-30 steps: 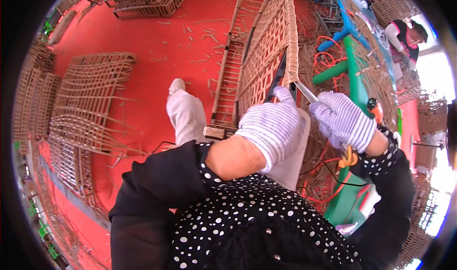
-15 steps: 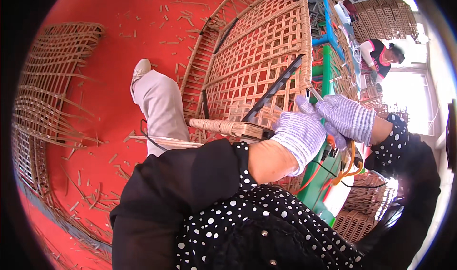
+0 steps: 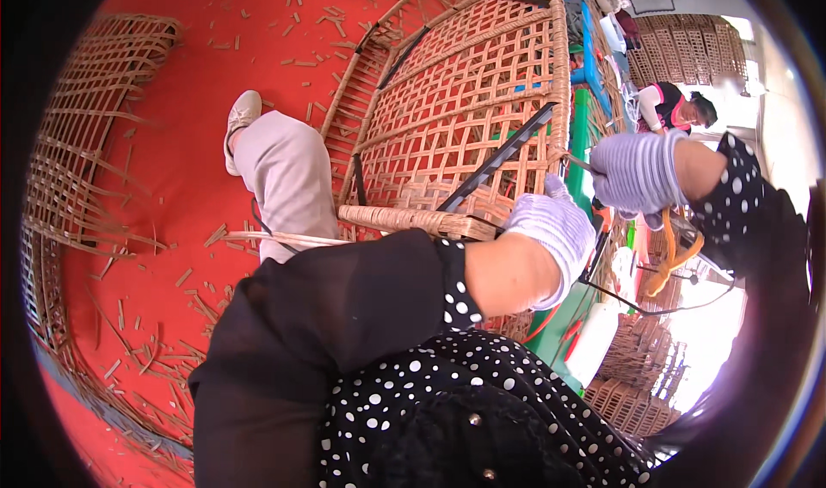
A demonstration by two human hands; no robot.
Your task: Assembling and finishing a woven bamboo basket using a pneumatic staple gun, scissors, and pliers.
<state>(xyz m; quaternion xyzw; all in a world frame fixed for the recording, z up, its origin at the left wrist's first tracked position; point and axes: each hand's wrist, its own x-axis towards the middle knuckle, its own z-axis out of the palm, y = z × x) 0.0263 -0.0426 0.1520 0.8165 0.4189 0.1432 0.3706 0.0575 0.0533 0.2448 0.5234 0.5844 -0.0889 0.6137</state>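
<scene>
A woven wicker frame [image 3: 447, 110] with black metal bars leans beside my knees. My left hand [image 3: 551, 230], in a striped glove, is closed at the frame's lower right corner. Its thumb points up along the rim; the fingertips are partly hidden. Farther right, my gloved right hand [image 3: 635, 174] pinches a thin rattan strip [image 3: 580, 163] that runs to the frame's right rim. Below this hand hangs a tool with orange-yellow handles [image 3: 674, 256]; its kind and whether the hand holds it too are unclear.
A green beam [image 3: 568, 316] and a blue metal frame [image 3: 588, 49] stand right of the wicker. Cut strips litter the red floor [image 3: 215, 144]. Woven panels [image 3: 95, 135] lie at left. Another person [image 3: 675, 108] works at the far right, near stacked wicker [image 3: 688, 49].
My right hand has moved right and up, away from my left, drawing the strip out from the rim. The left hand stays near the corner. The orange-handled tool has swung right.
</scene>
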